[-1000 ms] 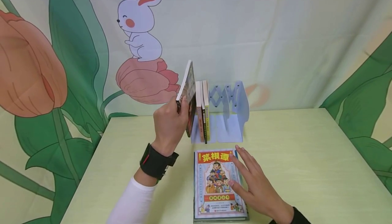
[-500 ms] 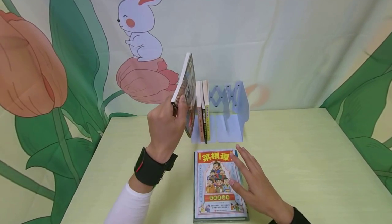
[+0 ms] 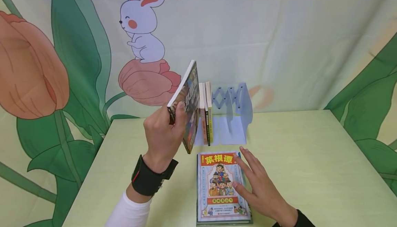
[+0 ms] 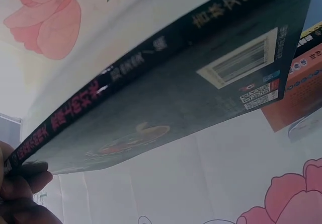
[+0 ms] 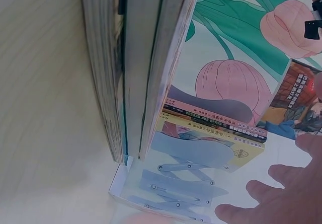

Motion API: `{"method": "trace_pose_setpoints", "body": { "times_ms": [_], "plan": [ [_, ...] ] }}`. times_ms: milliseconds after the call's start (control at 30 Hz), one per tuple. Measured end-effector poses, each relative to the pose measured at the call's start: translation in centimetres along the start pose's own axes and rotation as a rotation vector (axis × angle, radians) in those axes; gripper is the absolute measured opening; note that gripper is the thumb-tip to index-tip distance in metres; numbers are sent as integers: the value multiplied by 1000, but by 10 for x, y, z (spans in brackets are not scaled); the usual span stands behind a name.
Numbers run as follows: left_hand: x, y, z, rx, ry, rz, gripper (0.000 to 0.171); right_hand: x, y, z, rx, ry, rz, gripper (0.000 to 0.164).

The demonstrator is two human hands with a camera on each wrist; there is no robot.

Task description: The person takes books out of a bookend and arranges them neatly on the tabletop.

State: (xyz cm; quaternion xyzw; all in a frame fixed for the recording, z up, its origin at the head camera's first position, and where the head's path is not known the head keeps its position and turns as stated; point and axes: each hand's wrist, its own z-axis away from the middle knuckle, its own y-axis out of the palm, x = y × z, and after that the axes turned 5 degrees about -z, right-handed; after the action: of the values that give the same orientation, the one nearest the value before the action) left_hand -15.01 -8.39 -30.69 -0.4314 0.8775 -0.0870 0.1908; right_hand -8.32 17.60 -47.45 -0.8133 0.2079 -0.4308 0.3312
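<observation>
My left hand (image 3: 162, 134) pinches a thin book (image 3: 191, 106) by its near edge, thumb on the pictured cover, and holds it upright and tilted in the air, left of the bookrack. In the left wrist view the dark back cover (image 4: 146, 103) shows a barcode. Just right of it, several thin books (image 3: 206, 116) stand in the light-blue folding bookrack (image 3: 248, 110). My right hand (image 3: 263, 189) has its fingers spread over the right edge of a stack of books (image 3: 221, 185); whether it touches them I cannot tell. Its fingers (image 5: 261, 191) hold nothing.
The stack lies flat in front of the rack, with several page edges (image 5: 136, 78) visible in the right wrist view. A pale yellow-green tabletop (image 3: 310, 151) extends to both sides. Behind it hangs a printed cloth (image 3: 279, 48) with a rabbit and tulips.
My left hand has drawn the thin book left and nearer to me, away from the books in the rack, after a slight lift midway. My right hand and the stack have stayed put.
</observation>
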Motion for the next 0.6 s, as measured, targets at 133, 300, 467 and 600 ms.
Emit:
{"method": "trace_pose_setpoints", "body": {
  "times_ms": [133,300,467,600],
  "plan": [
    [-2,-6,2,-2,-13,36,40,0,0,0,4,3,11,74],
    [-4,-11,6,40,-34,100,30,2,0,0,-7,18,1,77],
    [-3,-10,12,90,-51,151,17,4,-1,-1,-22,39,-5,82],
    [-1,-9,18,118,-68,175,15,6,-3,-2,-22,40,-6,84]
  ]
}}
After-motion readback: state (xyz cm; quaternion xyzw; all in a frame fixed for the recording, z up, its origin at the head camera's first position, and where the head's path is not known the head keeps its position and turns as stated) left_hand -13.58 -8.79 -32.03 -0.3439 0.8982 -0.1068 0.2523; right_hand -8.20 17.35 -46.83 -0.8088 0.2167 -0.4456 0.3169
